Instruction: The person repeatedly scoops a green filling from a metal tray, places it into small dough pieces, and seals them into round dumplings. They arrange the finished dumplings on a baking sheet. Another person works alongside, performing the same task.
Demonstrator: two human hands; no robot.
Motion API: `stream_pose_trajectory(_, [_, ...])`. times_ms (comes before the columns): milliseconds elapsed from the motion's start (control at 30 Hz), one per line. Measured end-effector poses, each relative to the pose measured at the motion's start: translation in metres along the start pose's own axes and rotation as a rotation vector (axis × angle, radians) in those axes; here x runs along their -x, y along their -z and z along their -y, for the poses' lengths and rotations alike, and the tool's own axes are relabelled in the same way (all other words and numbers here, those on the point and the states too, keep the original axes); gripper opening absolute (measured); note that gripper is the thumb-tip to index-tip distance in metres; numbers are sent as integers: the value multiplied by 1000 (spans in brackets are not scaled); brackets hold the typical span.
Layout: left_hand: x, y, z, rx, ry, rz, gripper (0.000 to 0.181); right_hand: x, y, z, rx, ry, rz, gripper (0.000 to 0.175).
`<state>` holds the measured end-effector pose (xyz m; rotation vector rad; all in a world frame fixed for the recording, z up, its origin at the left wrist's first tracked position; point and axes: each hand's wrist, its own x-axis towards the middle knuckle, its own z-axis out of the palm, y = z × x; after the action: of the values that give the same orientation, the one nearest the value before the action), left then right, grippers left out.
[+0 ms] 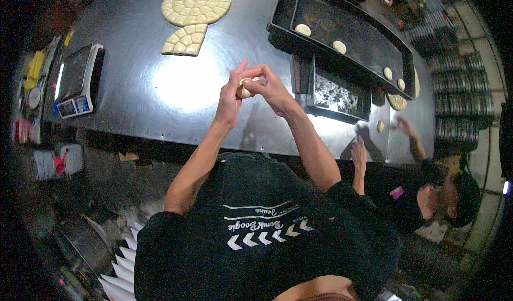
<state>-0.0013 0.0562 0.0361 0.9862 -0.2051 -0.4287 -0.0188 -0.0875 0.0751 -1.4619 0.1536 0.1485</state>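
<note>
Above the steel worktable (pixel 132 112), a small piece of pale dough (pixel 245 92) sits between my two hands. My left hand (pixel 231 96) cups it from the left side, with the fingers pointing up and away from me. From the right, my right hand (pixel 270 85) pinches its top edge with thumb and fingers. The fingers hide part of the dough. Farther off lies a round dough sheet (pixel 196 4) scored into many pieces, and a scored wedge of dough (pixel 185 40) touches its near edge.
A long dark baking tray (pixel 344 16) holds several round dough pieces (pixel 339 47). Below it stands a smaller metal tray (pixel 340 92) with dark bits. A digital scale (pixel 78 80) is at left. At right, a co-worker (pixel 400 193) reaches over the table near a dough piece (pixel 380 126).
</note>
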Motion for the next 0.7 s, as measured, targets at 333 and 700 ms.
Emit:
stream_pose_trajectory(333, [11,33,1,-39,61,-2,42,19,-46,-35,493,468,-396,20])
stream_pose_trajectory(700, [-36,16,-14,-842,-290,292,54,1,-11,-22,28,-2,-425,32])
